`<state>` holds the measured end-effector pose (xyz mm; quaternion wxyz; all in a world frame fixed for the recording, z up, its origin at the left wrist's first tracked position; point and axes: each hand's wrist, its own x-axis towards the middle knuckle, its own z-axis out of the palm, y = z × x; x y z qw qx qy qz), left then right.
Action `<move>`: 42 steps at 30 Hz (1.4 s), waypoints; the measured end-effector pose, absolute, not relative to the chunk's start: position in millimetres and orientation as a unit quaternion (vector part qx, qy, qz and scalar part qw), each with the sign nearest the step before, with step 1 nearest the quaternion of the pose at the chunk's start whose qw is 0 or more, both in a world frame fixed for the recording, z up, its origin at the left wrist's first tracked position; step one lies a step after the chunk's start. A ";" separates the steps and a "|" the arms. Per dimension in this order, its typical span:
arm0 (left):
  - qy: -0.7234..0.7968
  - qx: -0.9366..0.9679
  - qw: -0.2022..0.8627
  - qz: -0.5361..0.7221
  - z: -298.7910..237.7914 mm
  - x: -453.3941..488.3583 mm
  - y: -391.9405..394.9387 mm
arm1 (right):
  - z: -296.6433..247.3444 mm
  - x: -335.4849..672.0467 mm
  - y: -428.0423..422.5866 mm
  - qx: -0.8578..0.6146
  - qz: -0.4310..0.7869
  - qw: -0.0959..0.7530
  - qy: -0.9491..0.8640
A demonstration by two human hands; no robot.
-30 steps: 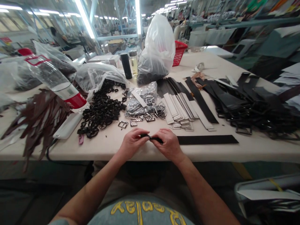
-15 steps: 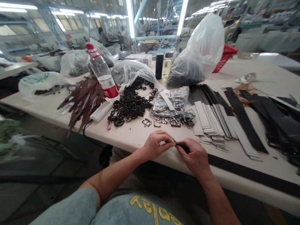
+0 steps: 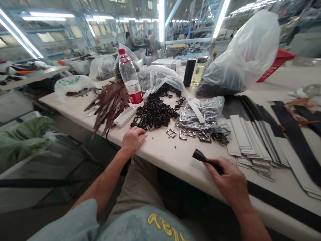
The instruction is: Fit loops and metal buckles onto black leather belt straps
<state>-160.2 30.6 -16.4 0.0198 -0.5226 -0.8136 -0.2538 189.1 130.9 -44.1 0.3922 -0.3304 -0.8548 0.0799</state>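
Observation:
My right hand [image 3: 229,177] grips a black strap [image 3: 199,155] at the table's front edge. The strap's wide end sticks out to the left past my fingertips. My left hand [image 3: 134,140] rests on the table edge with its fingers curled together, just in front of a pile of black loops [image 3: 156,112]. Whatever is between those fingers is hidden. Several metal buckles [image 3: 183,135] lie between my hands, in front of a clear plastic bag of buckles [image 3: 200,113].
A bottle with a red cap [image 3: 130,80] stands behind a white box-like object [image 3: 124,117] and brown strips [image 3: 112,100]. Stacked black and white strips [image 3: 247,137] lie to the right. Farther back are a black cylinder [image 3: 189,73], a large plastic bag [image 3: 240,63] and a red basket [image 3: 274,65].
My hands were together at the strap; now they are apart. The left hand has moved left to the loop pile, leaving the strap in my right hand. The view has turned left.

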 end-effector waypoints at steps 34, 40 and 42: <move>-0.443 -0.241 -0.634 -0.586 -27.9 16.0 117.6 | -40.9 186.9 119.1 -0.433 0.047 0.482 -0.760; -0.442 -0.265 -0.634 -0.577 -26.6 17.4 119.7 | -40.1 187.2 118.5 -0.424 0.064 0.475 -0.769; -0.442 -0.270 -0.645 -0.563 -26.2 16.2 119.8 | -39.3 187.4 118.2 -0.419 0.070 0.474 -0.772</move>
